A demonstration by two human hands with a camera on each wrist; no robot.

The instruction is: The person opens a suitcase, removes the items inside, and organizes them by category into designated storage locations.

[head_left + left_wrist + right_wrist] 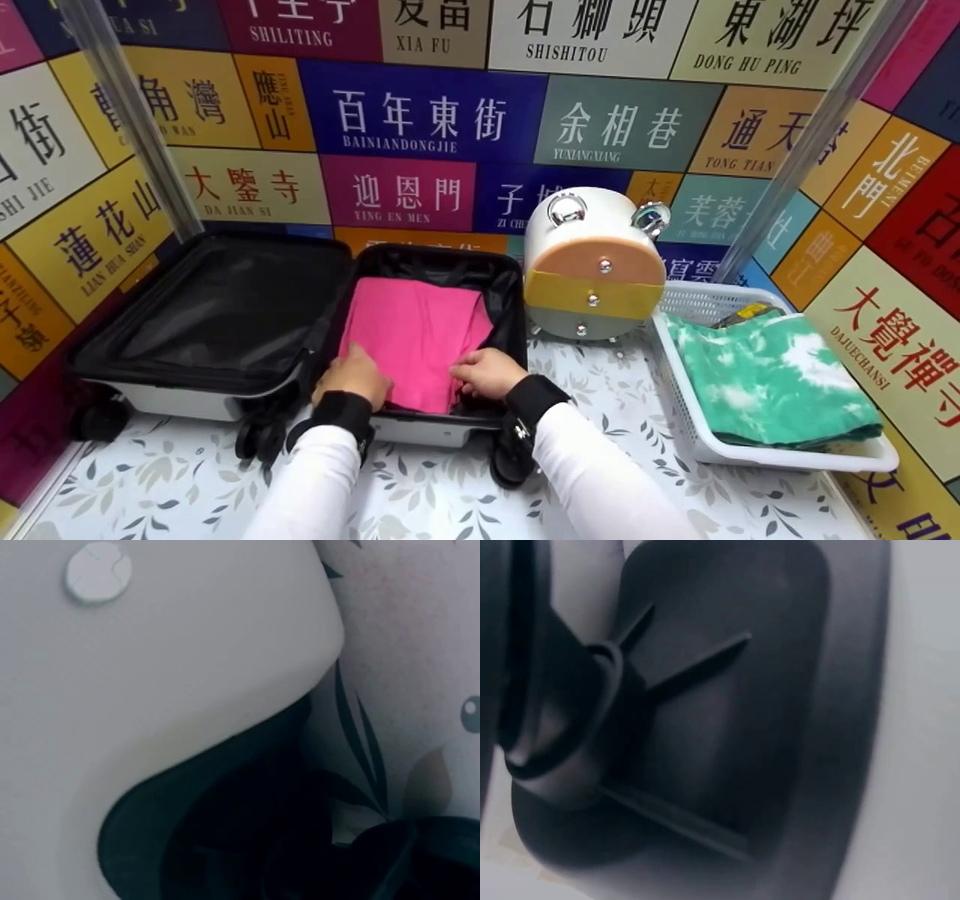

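Observation:
An open suitcase (225, 315) lies on the table, its black-lined lid to the left. In its right half lies a folded pink cloth (412, 330). My left hand (352, 375) rests on the cloth's near left corner, fingers curled down into it. At the cloth's near right edge my right hand (484, 371) has its fingers curled into the fabric. The left wrist view shows only the suitcase's white shell (150, 690) and a dark wheel housing. The right wrist view shows only a black suitcase wheel (555, 727) in its recess.
A white basket (787, 450) at the right holds a folded green-and-white tie-dye cloth (772, 375). A round white drawer box (592, 262) with peach and yellow drawers stands behind the suitcase. Colourful sign-printed walls close in the table on three sides.

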